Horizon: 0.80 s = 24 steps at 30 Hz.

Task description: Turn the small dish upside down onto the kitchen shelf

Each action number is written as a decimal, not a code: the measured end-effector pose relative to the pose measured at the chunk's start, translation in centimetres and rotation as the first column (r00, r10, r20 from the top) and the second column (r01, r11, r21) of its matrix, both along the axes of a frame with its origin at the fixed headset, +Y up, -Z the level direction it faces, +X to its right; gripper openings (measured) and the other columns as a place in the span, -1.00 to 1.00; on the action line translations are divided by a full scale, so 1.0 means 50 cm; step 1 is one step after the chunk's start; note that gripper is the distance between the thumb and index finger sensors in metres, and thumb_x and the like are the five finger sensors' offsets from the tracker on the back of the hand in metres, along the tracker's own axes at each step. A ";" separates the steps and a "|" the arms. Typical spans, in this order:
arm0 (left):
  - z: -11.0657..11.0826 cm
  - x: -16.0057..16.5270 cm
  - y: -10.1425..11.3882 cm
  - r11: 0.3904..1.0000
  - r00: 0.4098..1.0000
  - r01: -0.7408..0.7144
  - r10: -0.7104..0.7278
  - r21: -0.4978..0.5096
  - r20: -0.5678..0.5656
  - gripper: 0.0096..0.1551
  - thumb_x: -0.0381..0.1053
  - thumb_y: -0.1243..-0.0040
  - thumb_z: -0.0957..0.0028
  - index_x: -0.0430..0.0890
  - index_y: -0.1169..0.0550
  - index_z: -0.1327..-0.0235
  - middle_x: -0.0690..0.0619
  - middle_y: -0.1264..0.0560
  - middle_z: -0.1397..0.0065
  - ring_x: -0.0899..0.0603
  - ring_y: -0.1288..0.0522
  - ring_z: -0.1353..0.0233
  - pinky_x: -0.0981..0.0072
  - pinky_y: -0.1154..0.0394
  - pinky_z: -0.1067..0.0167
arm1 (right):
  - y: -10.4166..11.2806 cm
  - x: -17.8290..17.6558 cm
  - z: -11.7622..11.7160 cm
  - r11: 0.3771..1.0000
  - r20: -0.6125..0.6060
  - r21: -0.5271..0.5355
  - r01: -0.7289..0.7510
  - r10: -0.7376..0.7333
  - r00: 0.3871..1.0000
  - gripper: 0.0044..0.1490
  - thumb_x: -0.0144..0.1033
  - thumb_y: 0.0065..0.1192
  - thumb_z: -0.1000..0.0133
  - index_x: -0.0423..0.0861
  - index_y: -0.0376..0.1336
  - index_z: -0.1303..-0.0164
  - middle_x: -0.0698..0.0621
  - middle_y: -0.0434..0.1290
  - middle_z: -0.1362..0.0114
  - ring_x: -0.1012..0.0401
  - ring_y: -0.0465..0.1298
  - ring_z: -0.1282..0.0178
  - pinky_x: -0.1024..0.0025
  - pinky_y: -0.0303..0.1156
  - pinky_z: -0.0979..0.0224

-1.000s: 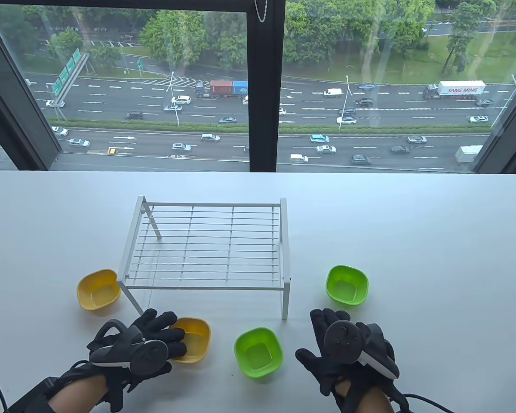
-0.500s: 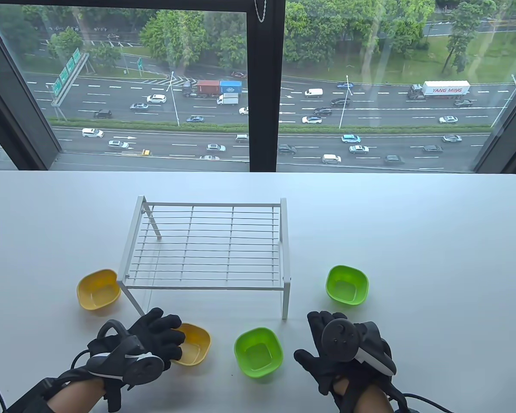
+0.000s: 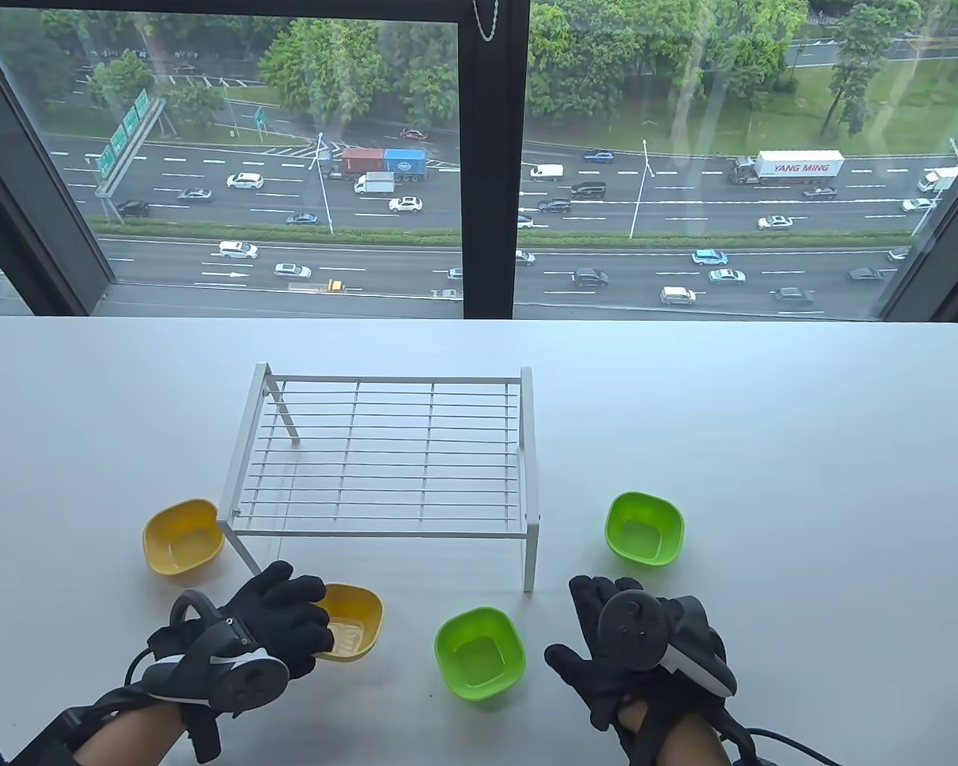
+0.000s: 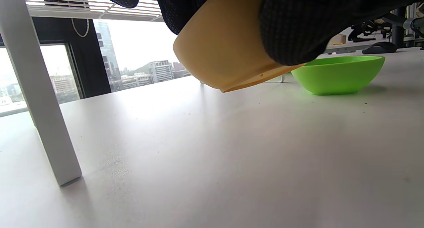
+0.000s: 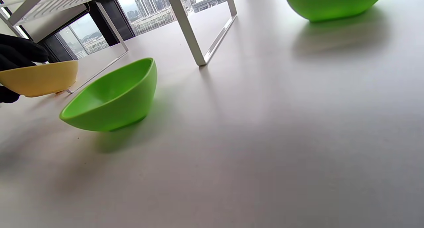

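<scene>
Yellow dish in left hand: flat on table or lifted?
Lifted and tilted: yellow dish hangs clear of the table, left hand gripping it.

Out the window, down on the highway, a white truck (image 3: 790,167) carries "YANG MING" in red letters along its container side. Green road signs (image 3: 124,132) stand on a gantry over the lanes at the left, but their lettering is too small to read. Nothing on the table bears any writing I can make out
</scene>
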State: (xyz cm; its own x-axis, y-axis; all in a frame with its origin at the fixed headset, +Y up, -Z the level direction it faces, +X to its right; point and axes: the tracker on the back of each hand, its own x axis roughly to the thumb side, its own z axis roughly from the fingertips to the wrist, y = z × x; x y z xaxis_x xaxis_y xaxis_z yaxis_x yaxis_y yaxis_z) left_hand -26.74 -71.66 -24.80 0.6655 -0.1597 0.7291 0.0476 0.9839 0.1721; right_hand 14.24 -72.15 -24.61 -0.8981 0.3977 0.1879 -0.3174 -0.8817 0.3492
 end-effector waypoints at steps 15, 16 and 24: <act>0.003 -0.024 0.024 0.992 0.992 -0.126 0.126 0.012 -0.028 -0.38 0.11 -0.36 0.10 0.22 -0.47 -0.29 0.17 -0.59 -0.32 -0.14 -0.37 -0.57 -0.22 -0.32 -0.52 | 0.006 0.007 -0.001 0.999 0.018 0.024 0.041 -0.042 0.999 0.12 0.35 0.00 -0.13 -0.07 -0.28 -0.64 -0.21 -0.14 -0.75 -0.25 -0.21 -0.68 -0.43 -0.28 -0.52; 0.004 -0.024 0.024 0.991 0.991 -0.135 0.135 0.006 -0.019 -0.38 0.10 -0.36 0.10 0.22 -0.46 -0.30 0.17 -0.59 -0.32 -0.14 -0.37 -0.56 -0.22 -0.33 -0.51 | 0.006 0.007 -0.001 0.999 0.018 0.024 0.044 -0.045 0.999 0.13 0.35 0.00 -0.12 -0.07 -0.29 -0.64 -0.21 -0.14 -0.75 -0.25 -0.21 -0.69 -0.43 -0.28 -0.52; 0.010 -0.015 0.026 0.989 0.988 -0.150 0.150 -0.009 0.030 -0.33 0.08 -0.31 0.07 0.18 -0.40 -0.38 0.13 -0.56 -0.33 -0.17 -0.36 -0.55 -0.22 -0.35 -0.51 | 0.005 0.008 0.000 0.998 0.024 0.013 0.056 -0.056 0.998 0.13 0.34 0.01 -0.12 -0.07 -0.28 -0.64 -0.21 -0.13 -0.75 -0.25 -0.20 -0.68 -0.43 -0.28 -0.52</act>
